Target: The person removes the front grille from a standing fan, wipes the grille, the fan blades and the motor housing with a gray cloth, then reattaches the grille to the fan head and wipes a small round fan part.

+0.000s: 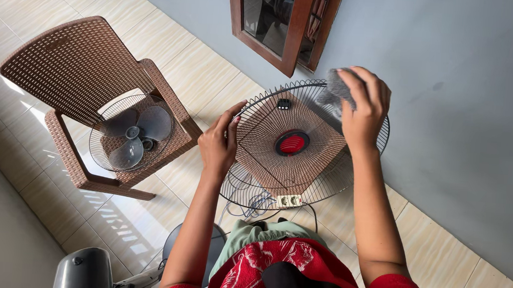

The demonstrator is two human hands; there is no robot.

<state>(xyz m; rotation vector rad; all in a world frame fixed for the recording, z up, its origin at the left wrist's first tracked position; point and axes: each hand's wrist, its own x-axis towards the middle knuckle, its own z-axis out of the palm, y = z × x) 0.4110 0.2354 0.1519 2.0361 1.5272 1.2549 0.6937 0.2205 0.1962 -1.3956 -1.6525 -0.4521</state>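
Observation:
A round black wire fan guard (278, 182) with a red centre cap (292, 144) stands tilted in front of me over a brown woven stool. My left hand (219, 142) grips the guard's left rim. My right hand (364, 107) presses a grey cloth (336, 89) against the guard's upper right rim.
A brown woven plastic chair (73, 68) at the left holds the fan's rear guard with its grey blades (134, 133). A white power strip (288, 200) and cables lie under the guard. A grey fan motor housing (83, 272) lies at bottom left. A grey wall and wooden window frame (289, 37) stand ahead.

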